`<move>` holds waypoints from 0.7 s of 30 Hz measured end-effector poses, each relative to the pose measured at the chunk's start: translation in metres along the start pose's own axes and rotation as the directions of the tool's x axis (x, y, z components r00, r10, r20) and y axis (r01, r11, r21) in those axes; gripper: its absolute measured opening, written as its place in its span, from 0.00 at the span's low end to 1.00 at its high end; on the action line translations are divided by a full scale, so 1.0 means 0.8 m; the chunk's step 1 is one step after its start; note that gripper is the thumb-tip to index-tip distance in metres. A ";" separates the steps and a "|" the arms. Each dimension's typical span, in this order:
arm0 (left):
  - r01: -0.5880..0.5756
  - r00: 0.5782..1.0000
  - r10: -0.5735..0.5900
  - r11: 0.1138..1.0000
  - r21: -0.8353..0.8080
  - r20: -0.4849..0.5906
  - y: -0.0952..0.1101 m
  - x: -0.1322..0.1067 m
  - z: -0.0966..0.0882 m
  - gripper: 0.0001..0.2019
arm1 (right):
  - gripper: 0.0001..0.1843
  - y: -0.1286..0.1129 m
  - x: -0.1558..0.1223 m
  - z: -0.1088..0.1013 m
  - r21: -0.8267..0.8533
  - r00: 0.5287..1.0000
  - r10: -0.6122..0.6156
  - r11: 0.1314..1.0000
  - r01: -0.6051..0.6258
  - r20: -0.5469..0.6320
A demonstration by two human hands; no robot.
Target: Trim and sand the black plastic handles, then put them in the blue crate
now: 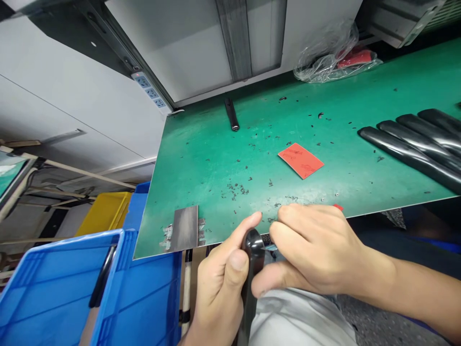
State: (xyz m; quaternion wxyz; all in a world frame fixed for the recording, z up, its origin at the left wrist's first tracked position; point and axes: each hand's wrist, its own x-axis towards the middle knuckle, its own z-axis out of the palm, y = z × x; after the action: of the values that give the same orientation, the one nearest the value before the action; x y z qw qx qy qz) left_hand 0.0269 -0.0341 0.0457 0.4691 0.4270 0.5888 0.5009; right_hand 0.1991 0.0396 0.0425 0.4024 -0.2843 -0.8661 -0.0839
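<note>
My left hand (219,278) is closed around a long glossy black plastic part (253,250), held upright below the near edge of the green table (216,158). My right hand (317,250) is pinched shut on a small blade-like tool (269,248) whose tip touches the top of the black part. A bit of red shows behind my right knuckles.
Several more black parts (414,142) lie at the right of the table. A red card (300,160), a short black cylinder (231,114) and black shavings lie on the mat. A plastic bag (331,53) sits at the back. Blue crates (90,293) and a yellow crate (104,211) stand left.
</note>
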 end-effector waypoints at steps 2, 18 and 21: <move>-0.010 1.000 0.009 1.000 0.010 0.024 -0.003 0.002 -0.002 0.25 | 0.37 -0.002 -0.002 0.002 -0.009 1.000 0.005 1.000 -0.005 -0.005; 0.077 0.997 -0.077 0.994 -0.077 0.005 0.003 0.008 0.013 0.24 | 0.32 -0.013 -0.017 0.015 -0.009 1.000 0.010 1.000 -0.010 -0.028; 0.081 0.997 -0.080 0.994 -0.071 0.015 0.003 0.012 0.017 0.24 | 0.31 -0.015 -0.021 0.017 -0.012 1.000 0.012 1.000 -0.012 -0.007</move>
State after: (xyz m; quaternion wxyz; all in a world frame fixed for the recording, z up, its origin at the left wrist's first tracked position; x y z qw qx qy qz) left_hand 0.0382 -0.0220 0.0464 0.5077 0.3888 0.5843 0.4997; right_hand 0.1920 0.0277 0.0222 0.4041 -0.2913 -0.8627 -0.0875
